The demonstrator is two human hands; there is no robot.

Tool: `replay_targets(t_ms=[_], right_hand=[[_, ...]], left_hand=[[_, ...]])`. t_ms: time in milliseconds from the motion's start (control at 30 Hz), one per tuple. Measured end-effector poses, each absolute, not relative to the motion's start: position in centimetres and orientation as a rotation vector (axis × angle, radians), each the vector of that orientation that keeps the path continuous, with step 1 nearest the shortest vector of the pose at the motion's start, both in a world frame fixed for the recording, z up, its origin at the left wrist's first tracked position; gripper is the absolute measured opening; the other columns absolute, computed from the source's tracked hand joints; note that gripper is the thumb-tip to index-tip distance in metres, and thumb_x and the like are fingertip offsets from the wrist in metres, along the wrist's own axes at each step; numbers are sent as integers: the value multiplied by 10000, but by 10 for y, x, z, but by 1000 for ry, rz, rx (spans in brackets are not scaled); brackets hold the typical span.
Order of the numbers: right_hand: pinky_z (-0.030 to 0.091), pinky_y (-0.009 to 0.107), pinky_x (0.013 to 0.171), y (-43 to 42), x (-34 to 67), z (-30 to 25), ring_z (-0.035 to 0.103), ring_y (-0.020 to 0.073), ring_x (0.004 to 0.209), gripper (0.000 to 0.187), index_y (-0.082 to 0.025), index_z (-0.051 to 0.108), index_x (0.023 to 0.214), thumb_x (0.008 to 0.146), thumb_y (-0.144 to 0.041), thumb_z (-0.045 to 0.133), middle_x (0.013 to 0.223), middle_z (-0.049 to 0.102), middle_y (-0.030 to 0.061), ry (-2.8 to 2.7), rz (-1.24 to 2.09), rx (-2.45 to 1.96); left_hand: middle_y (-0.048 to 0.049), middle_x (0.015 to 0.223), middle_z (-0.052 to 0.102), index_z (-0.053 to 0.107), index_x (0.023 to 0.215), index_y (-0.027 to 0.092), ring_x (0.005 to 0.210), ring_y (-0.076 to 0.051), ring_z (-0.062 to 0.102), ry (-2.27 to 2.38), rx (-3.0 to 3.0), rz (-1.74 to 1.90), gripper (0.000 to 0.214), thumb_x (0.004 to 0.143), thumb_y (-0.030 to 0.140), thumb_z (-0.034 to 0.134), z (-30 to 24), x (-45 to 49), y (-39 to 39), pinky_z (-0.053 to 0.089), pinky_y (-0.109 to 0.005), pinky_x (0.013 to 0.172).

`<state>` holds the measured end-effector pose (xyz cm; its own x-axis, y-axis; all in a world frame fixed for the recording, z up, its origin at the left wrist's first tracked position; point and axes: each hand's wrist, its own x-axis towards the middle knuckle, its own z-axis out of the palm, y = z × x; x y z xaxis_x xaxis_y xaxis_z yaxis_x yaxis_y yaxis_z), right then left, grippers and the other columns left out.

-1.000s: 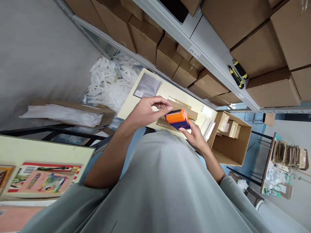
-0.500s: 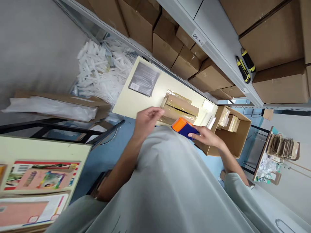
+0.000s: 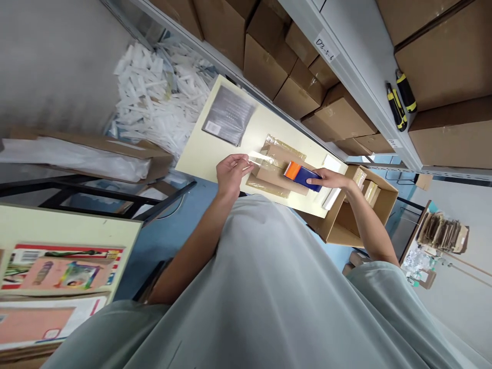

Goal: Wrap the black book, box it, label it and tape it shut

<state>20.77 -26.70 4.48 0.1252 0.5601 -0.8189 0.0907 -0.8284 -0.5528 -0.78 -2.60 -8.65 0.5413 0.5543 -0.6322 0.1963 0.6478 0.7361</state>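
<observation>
My right hand (image 3: 331,179) grips an orange and blue tape dispenser (image 3: 302,174) and rests it on a flat brown cardboard parcel (image 3: 273,167) lying on a pale yellow table (image 3: 209,154). A strip of clear tape (image 3: 259,157) runs from the dispenser to my left hand (image 3: 230,173), whose fingers pinch the tape's free end at the parcel's left side. Shiny tape covers parts of the parcel.
A grey plastic-wrapped pack (image 3: 229,115) lies farther on the table. An open cardboard box (image 3: 355,215) with small packages stands at the right. Shelves of brown boxes (image 3: 284,56) line the back, with two screwdrivers (image 3: 400,100). White packaging scraps (image 3: 161,97) are heaped left.
Both hands have gone from my chest out over the table. The dispenser now sits on the parcel, and a strip of tape is drawn out between my hands.
</observation>
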Motion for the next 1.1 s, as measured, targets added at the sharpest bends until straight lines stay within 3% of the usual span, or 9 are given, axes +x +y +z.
replay_targets(t_ms=[267,433,533,633,733,800,867,1000,1100], right_hand=[[547,302,727,-267,210,28,648,188,785,534,-184,786,981,858,-704,799,892,760,11,-676,1728,-1980],[555,322,748,-263,210,30,655,208,789,551,-190,770,926,853,-735,804,846,757,21,-675,1721,-1973],[547,318,742,-266,209,25,641,200,785,580,-195,759,918,850,-770,801,845,744,16,-675,1716,-1944],[496,303,657,-272,208,16,575,172,705,614,-211,709,829,833,-817,804,742,666,-12,-671,1709,-1950],[434,290,593,-278,208,5,498,145,638,634,-233,632,736,823,-832,818,670,584,-41,-672,1691,-1940],[413,290,581,-281,209,-2,468,137,620,623,-235,630,731,834,-819,823,656,566,-47,-694,1701,-1920],[407,295,586,-284,210,-10,463,139,618,586,-228,665,757,843,-780,842,657,578,-44,-721,1698,-1906],[415,305,601,-284,208,-23,481,147,597,525,-213,690,696,842,-668,906,601,590,-28,-745,1622,-1893],[450,317,640,-278,204,-24,540,164,605,513,-210,681,636,864,-603,919,594,616,-12,-759,1620,-1950]], left_hand=[[-19,810,739,747,880,203,815,-170,740,1070,1000,299,250,779,413,838,-109,-5,-25,673,-325,802],[-41,843,758,755,893,186,790,-167,724,1123,1072,173,247,784,403,802,-152,6,-36,599,-284,754],[-63,926,787,793,1100,176,849,-210,749,1096,1235,31,446,762,460,851,-172,6,-41,606,-333,840],[-153,1260,804,707,1455,200,1119,-291,773,1035,1448,64,782,792,584,859,-171,0,-37,602,-422,1027],[-210,1732,530,525,1686,229,1593,-367,527,704,1726,91,986,861,690,806,-146,0,-32,451,-510,1286],[-231,1868,282,405,1763,187,1750,-438,237,382,1927,-15,1240,761,731,894,-125,8,-35,265,-586,1398],[-277,1888,156,365,1771,113,1765,-513,65,155,2078,-138,1417,651,739,966,-108,19,-43,107,-658,1422],[-303,1874,179,384,1738,22,1754,-541,21,47,2263,-259,1275,793,729,866,-99,34,-58,-4,-665,1417],[-322,1879,94,247,1789,8,1759,-530,-29,43,2388,-358,1384,754,647,909,-103,35,-60,-37,-684,1409]])
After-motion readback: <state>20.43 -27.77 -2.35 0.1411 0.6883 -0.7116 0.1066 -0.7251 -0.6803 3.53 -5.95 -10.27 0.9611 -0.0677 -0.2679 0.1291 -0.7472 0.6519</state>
